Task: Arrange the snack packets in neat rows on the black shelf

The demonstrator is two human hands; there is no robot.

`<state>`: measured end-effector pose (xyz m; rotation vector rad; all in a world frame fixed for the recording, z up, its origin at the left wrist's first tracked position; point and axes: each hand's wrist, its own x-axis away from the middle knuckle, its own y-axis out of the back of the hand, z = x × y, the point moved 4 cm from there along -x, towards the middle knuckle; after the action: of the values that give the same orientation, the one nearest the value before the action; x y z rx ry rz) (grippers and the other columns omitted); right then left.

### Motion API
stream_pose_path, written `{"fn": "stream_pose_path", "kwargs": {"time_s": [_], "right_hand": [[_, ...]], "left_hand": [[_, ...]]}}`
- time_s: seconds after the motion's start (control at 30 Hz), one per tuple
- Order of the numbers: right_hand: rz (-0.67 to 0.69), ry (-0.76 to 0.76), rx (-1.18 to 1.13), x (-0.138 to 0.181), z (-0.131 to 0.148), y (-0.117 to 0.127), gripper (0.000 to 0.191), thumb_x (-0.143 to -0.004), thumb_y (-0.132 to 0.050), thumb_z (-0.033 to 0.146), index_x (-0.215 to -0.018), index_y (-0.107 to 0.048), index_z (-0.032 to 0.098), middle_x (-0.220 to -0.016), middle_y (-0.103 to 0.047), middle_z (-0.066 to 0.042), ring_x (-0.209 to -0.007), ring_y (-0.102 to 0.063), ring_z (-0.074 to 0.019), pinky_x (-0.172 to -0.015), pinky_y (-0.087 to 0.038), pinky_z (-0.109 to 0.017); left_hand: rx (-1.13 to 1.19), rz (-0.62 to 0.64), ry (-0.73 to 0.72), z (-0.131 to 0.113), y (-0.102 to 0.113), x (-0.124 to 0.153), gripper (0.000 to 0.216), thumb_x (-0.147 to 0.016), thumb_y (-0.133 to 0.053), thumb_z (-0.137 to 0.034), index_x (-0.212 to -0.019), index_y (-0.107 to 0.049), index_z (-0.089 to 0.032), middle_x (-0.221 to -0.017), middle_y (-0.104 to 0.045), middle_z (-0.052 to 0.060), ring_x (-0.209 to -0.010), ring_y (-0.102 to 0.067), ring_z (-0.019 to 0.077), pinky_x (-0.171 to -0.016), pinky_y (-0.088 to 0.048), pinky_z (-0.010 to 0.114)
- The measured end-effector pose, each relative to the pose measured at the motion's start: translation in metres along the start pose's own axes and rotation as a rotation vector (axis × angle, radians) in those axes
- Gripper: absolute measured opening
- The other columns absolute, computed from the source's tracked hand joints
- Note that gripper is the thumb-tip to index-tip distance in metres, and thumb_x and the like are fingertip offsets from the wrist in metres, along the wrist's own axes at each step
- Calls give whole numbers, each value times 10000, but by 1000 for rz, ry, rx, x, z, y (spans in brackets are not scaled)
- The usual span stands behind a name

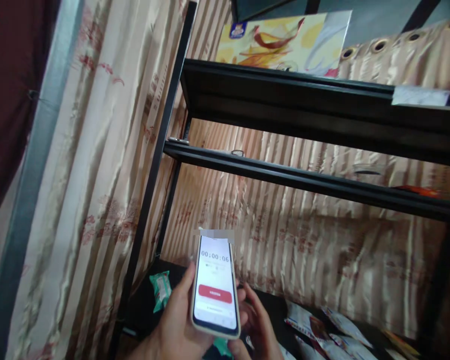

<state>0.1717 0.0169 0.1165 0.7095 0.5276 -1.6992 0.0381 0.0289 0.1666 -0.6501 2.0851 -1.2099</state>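
While the left hand (pixel 177 316) wraps around a phone (pixel 214 285), its thumb lying along the left edge and its grip closed on the case, the right hand (pixel 260 325) sits at four o'clock of the phone with fingers half curled. The right hand is close against the lower right edge; whether it bears any of the weight cannot be told. The phone stands at six o'clock in the view, upright with a slight lean, its lit screen turned toward the wearer. The screen reads 00:00:06 above a red button (pixel 215 294), and a blurred grey patch covers its top edge.

Taking the phone as the clock's centre, a green packet (pixel 160 290) lies at nine o'clock on the dark lower shelf (pixel 278 311), just beside the left hand. Another bit of green shows at six o'clock, between the hands, too hidden to name. Several white packets (pixel 343 320) lie grouped at four o'clock, some overlapping.

At twelve o'clock, a small dark-rimmed item rests on the middle shelf (pixel 303 176); an orange-red item (pixel 420 191) lies farther along it, between two and three o'clock. A yellow-and-white box (pixel 281 45) stands on the upper shelf (pixel 285 100) at one o'clock. Pleated curtain (pixel 108 150) hangs from ten to eleven o'clock, with a grey post (pixel 37 165) at ten.
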Motion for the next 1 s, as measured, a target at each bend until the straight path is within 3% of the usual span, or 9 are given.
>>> {"fn": "stream_pose_path", "kwargs": {"time_s": [0.1, 0.23, 0.37, 0.53, 0.73, 1.0], "right_hand": [[39, 81, 76, -31, 27, 5, 724, -678, -737, 388, -1324, -443, 249, -1221, -607, -131, -1049, -617, -300, -828, -539, -386], [-28, 190, 123, -71, 61, 3, 720, -714, -700, 405, -1350, -399, 251, -1209, -607, -123, -1035, -619, -267, -818, -537, -369], [23, 278, 103, -115, 98, -10, 687, -757, -669, 373, -1357, -364, 235, -1008, -668, -81, -839, -654, -186, -751, -538, -309], [86, 375, 85, -165, 137, -17, 677, -772, -646, 412, -1346, -352, 205, -877, -663, -36, -765, -639, -154, -740, -529, -307], [80, 427, 174, -208, 157, -9, 645, -769, -633, 448, -1312, -391, 196, -819, -654, -11, -728, -639, -146, -702, -524, -294], [87, 375, 266, -258, 169, -15, 705, -747, -599, 559, -1301, -406, 166, -772, -694, -25, -653, -673, -178, -650, -537, -326]], "left_hand": [[-77, 70, -32, -15, -29, -10, 620, -861, -388, -596, -1106, -630, -80, -1045, -673, 159, -1056, -590, 295, -942, -400, 435], [-120, 125, -53, -38, -68, -27, 607, -900, -316, -558, -1183, -569, -84, -1034, -672, 158, -1031, -603, 292, -939, -393, 466], [-164, 125, -116, -66, -106, -49, 621, -928, -222, -520, -1277, -468, -70, -1090, -639, 184, -1035, -597, 306, -919, -396, 489], [-248, 154, -161, -94, -149, -75, 625, -934, -163, -507, -1293, -446, -82, -1194, -580, 190, -1067, -575, 319, -918, -389, 498], [-283, 209, -153, -115, -176, -113, 642, -935, -135, -484, -1268, -445, -30, -1227, -543, 221, -1082, -556, 337, -896, -402, 512], [-358, 77, -189, -148, -194, -146, 554, -932, -158, -375, -1199, -478, -9, -1076, -597, 225, -892, -625, 305, -662, -528, 413]]}}
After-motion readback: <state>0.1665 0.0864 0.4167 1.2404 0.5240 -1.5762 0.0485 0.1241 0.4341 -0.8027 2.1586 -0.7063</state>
